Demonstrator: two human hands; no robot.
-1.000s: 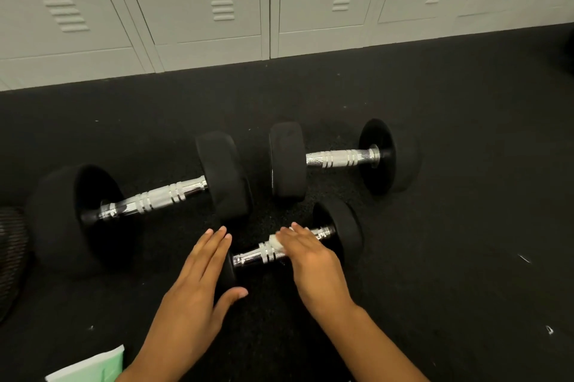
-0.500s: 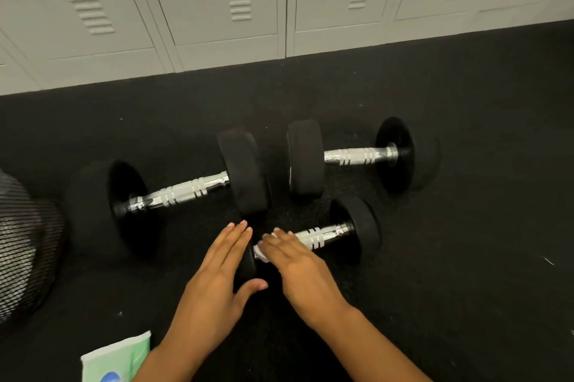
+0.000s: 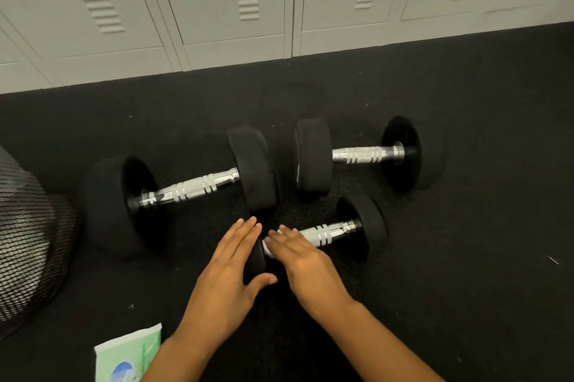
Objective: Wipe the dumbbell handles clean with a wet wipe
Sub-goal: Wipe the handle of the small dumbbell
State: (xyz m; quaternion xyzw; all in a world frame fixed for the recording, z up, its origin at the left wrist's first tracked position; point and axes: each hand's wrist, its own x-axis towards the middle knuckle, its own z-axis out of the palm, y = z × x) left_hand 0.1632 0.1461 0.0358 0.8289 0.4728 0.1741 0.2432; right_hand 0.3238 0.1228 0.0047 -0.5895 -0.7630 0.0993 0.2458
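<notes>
Three black dumbbells with chrome handles lie on the dark floor. The small dumbbell [image 3: 329, 234] is nearest me. My right hand [image 3: 298, 257] lies over the left end of its handle, pressing a white wet wipe [image 3: 267, 248] that mostly hides under the fingers. My left hand [image 3: 230, 276] rests flat against that dumbbell's left weight plate [image 3: 255, 260], fingers straight, thumb under it. A large dumbbell [image 3: 189, 189] sits to the left and a medium dumbbell [image 3: 357, 155] behind on the right.
A green and white wipes pack [image 3: 129, 355] lies at the bottom left beside my left forearm. A black mesh object [image 3: 28, 238] stands at the left edge. Grey lockers [image 3: 248, 2] line the back of the floor.
My right hand has slid the wipe leftward along the small dumbbell's handle, from near the right weight toward the left plate. The view has shifted, bringing the mesh object and pack further in.
</notes>
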